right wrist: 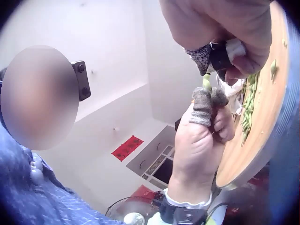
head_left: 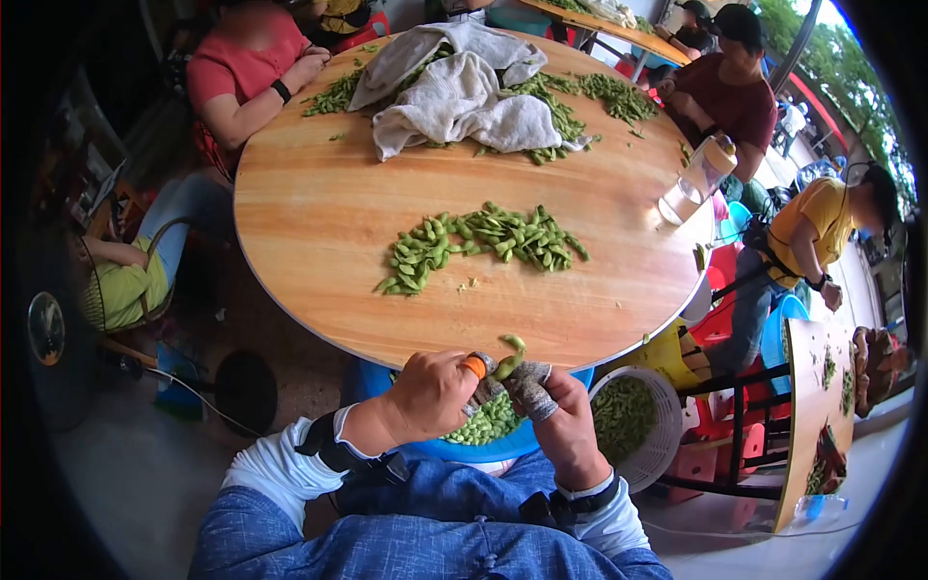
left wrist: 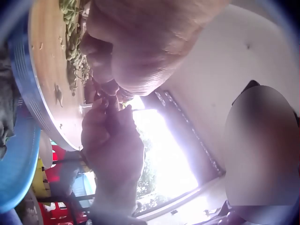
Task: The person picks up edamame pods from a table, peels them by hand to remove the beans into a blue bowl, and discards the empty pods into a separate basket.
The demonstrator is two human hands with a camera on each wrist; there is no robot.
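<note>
Over the table's near edge, both hands hold one green soybean pod (head_left: 510, 358). The left hand (head_left: 425, 391) pinches it from one side, with an orange band and grey cloth on its covered fingertips. From the other side the right hand (head_left: 570, 425) pinches it, its thumb and finger wrapped in grey knit covers. In the right wrist view the pod (right wrist: 206, 82) spans the gap between the two sets of fingertips. Below the hands is a blue basin (head_left: 530, 443) of shelled green beans (head_left: 488, 420), partly hidden by them. A pod pile (head_left: 522, 237) lies on the tabletop ahead.
The round wooden table (head_left: 319, 222) also bears grey cloths (head_left: 454, 97) over more pods and a leaning clear bottle (head_left: 698, 179). A white basket (head_left: 662, 425) of pods stands at the right. Several people sit around.
</note>
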